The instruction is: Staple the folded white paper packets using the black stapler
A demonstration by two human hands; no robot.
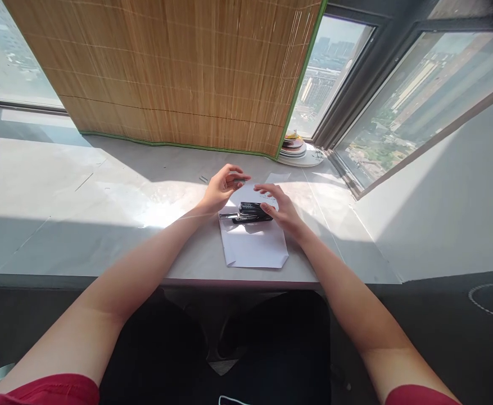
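A black stapler (252, 214) lies on white sheets of paper (256, 247), with a metal part sticking out at its left end. My left hand (225, 187) is raised above and left of the stapler, its fingers pinching a small dark strip (240, 180), which looks like a row of staples. At the stapler's right end is my right hand (282, 209), fingers apart, with the thumb at or just over the black body. Whether the thumb touches it is hard to tell.
Small grey strips (203, 179) lie beyond my left wrist. Stacked plates (299, 153) stand in the window corner. A bamboo blind (179, 73) hangs down to the back of the pale ledge (81, 242). A white wall is at the right.
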